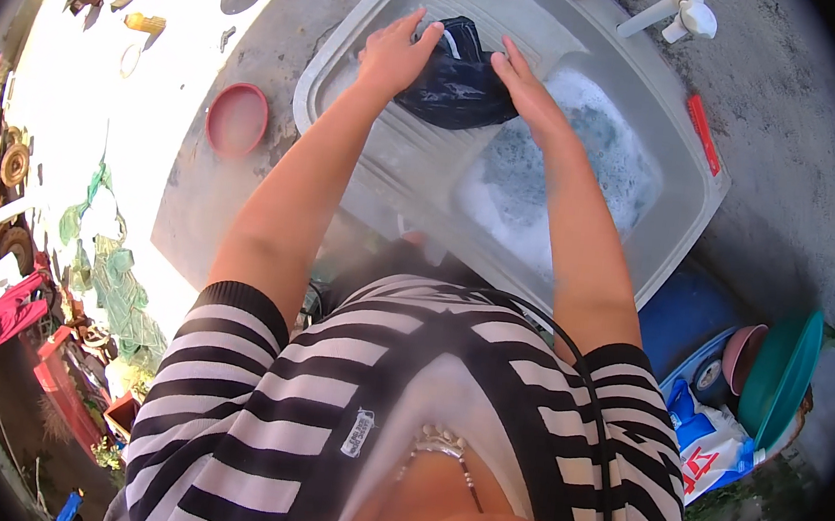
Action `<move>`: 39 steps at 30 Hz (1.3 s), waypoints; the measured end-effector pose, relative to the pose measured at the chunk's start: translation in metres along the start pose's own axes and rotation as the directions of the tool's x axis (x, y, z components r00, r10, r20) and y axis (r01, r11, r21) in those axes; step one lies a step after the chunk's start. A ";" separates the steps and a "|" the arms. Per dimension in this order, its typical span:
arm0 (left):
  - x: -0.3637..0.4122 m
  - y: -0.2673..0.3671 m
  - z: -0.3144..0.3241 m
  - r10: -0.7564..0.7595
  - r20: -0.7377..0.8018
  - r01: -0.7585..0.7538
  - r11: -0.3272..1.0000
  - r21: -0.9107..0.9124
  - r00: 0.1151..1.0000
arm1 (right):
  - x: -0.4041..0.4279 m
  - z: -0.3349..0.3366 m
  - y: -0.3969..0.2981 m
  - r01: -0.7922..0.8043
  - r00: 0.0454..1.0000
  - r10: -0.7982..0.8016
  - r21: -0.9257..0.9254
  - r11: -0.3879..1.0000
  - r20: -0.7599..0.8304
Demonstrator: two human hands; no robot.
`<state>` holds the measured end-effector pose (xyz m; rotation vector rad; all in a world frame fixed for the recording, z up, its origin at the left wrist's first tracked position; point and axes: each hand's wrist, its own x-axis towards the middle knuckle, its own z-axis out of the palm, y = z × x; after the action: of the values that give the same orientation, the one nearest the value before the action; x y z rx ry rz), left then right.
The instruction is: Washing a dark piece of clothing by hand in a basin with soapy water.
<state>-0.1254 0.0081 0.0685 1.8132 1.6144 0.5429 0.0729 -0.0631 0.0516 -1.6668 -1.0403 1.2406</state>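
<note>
A wet, dark cloth garment [457,87] with a white stripe lies bunched on the ribbed washboard [397,157] of a grey plastic laundry sink [323,63]. My left hand [400,52] is at the garment's left edge, its thumb and fingers spread apart. At the right edge is my right hand [528,90], also with extended, parted fingers. Neither hand visibly grips the cloth, though contact at the edges is hard to judge. Beside the washboard, the basin holds foamy, bluish water [594,149], partly hidden by my right forearm.
A white tap [667,17] stands beyond the sink. On its right rim rests a red brush [703,133]. A reddish bowl [237,119] sits on the ground at left. A blue barrel [685,301], a green basin [779,378] and a plastic bag [717,440] are at lower right.
</note>
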 end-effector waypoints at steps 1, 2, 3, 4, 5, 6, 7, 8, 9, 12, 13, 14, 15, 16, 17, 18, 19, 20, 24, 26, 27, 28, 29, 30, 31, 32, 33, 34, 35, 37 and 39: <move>0.000 -0.020 0.017 0.135 -0.107 -0.121 0.984 0.130 0.985 | 0.004 0.027 0.004 0.101 0.991 -0.118 -0.239 0.966 -0.057; -0.009 -0.018 0.024 0.180 -0.153 -0.156 0.975 0.159 0.972 | 0.000 0.046 0.006 0.100 0.982 -0.159 -0.425 0.900 -0.106; -0.022 -0.014 0.029 0.231 -0.198 -0.194 0.963 0.189 0.953 | -0.007 0.056 0.010 0.084 0.965 -0.213 -0.594 0.800 -0.150; -0.030 -0.015 0.030 0.227 -0.201 -0.190 0.964 0.188 0.953 | -0.014 0.061 0.024 0.228 0.904 -0.386 -0.555 0.800 -0.185; -0.040 -0.021 0.031 0.362 -0.219 -0.331 0.929 0.165 0.906 | -0.029 0.066 0.030 0.225 0.909 -0.378 -0.553 0.802 -0.178; -0.051 -0.024 0.030 0.488 -0.237 -0.467 0.873 0.142 0.840 | -0.047 0.070 0.033 0.333 0.834 -0.519 -0.578 0.745 -0.188; -0.066 -0.025 0.027 0.540 -0.236 -0.523 0.842 0.135 0.808 | -0.062 0.073 0.036 0.431 0.737 -0.648 -0.603 0.671 -0.193; -0.082 -0.031 0.024 0.575 -0.198 -0.559 0.818 0.135 0.794 | -0.074 0.082 0.042 0.484 0.698 -0.685 -0.569 0.665 -0.208; -0.090 -0.034 0.022 0.607 -0.159 -0.593 0.795 0.130 0.779 | -0.083 0.090 0.048 0.533 0.659 -0.718 -0.535 0.656 -0.223; -0.077 -0.035 0.025 0.643 -0.113 -0.622 0.764 0.171 0.758 | -0.070 0.088 0.057 0.536 0.661 -0.728 -0.563 0.629 -0.185; -0.069 -0.033 0.025 0.634 -0.103 -0.616 0.771 0.164 0.766 | -0.063 0.084 0.057 0.542 0.656 -0.732 -0.560 0.626 -0.184; -0.056 -0.030 0.025 0.616 -0.039 -0.601 0.779 0.180 0.787 | -0.048 0.082 0.057 0.555 0.622 -0.757 -0.569 0.607 -0.201; -0.043 -0.026 0.027 0.599 0.024 -0.592 0.783 0.193 0.800 | -0.036 0.077 0.057 0.544 0.632 -0.748 -0.572 0.614 -0.202; -0.034 -0.022 0.030 0.585 -0.044 -0.570 0.803 0.175 0.810 | -0.025 0.074 0.058 0.591 0.618 -0.766 -0.538 0.600 -0.176; -0.023 -0.022 0.031 0.581 -0.038 -0.568 0.805 0.171 0.813 | -0.014 0.070 0.058 0.638 0.600 -0.785 -0.502 0.584 -0.150; -0.012 -0.023 0.033 0.582 0.048 -0.581 0.794 0.179 0.811 | -0.002 0.064 0.057 0.672 0.569 -0.811 -0.494 0.552 -0.133; -0.004 -0.022 0.033 0.577 0.132 -0.592 0.784 0.189 0.806 | 0.007 0.060 0.056 0.668 0.575 -0.807 -0.493 0.557 -0.132; 0.001 -0.019 0.034 0.593 0.070 -0.596 0.793 0.127 0.802 | 0.014 0.056 0.055 0.699 0.584 -0.807 -0.453 0.553 -0.084; 0.023 -0.018 0.037 0.509 0.218 -0.539 0.835 0.109 0.833 | 0.041 0.044 0.047 0.750 0.603 -0.798 -0.339 0.568 -0.004; 0.031 -0.010 0.039 0.321 0.279 -0.364 0.923 0.122 0.905 | 0.050 0.039 0.048 0.736 0.651 -0.758 -0.270 0.621 0.033; 0.034 -0.008 0.039 0.331 0.275 -0.375 0.919 0.123 0.902 | 0.052 0.038 0.047 0.692 0.702 -0.711 -0.271 0.669 0.036; 0.035 -0.005 0.039 0.329 0.283 -0.383 0.910 0.162 0.901 | 0.053 0.036 0.046 0.644 0.750 -0.661 -0.274 0.715 0.037; 0.037 -0.002 0.039 0.328 0.291 -0.393 0.898 0.199 0.898 | 0.056 0.036 0.044 0.647 0.744 -0.668 -0.282 0.709 0.026; 0.034 -0.005 0.040 0.328 0.235 -0.379 0.898 0.221 0.915 | 0.054 0.041 0.045 0.642 0.728 -0.686 -0.333 0.691 -0.020; 0.028 -0.008 0.040 0.342 0.246 -0.395 0.893 0.217 0.907 | 0.050 0.044 0.045 0.627 0.710 -0.700 -0.391 0.674 -0.070; 0.021 -0.011 0.038 0.413 0.078 -0.420 0.876 0.236 0.907 | 0.046 0.045 0.043 0.565 0.763 -0.645 -0.444 0.695 -0.041; 0.020 -0.014 0.035 0.476 -0.105 -0.437 0.860 0.264 0.873 | 0.039 0.054 0.037 0.568 0.754 -0.655 -0.449 0.690 -0.053; 0.009 -0.009 0.039 0.525 -0.364 -0.419 0.845 0.333 0.769 | 0.028 0.061 0.036 0.533 0.676 -0.709 -0.529 0.660 -0.203; 0.007 -0.007 0.037 0.540 -0.365 -0.439 0.837 0.327 0.759 | 0.019 0.066 0.033 0.485 0.567 -0.752 -0.601 0.635 -0.336; -0.002 -0.010 0.025 0.305 0.017 -0.290 0.885 0.364 0.952 | 0.002 0.071 0.031 0.436 0.659 -0.649 -0.509 0.742 -0.381; -0.017 -0.007 0.019 0.342 0.019 -0.323 0.869 0.374 0.940 | -0.011 0.078 0.026 0.369 0.728 -0.523 -0.390 0.844 -0.444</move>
<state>-0.1197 -0.0122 0.0520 2.4080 1.5169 0.4517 -0.0008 -0.0732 0.0157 -1.6795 -1.1920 0.2740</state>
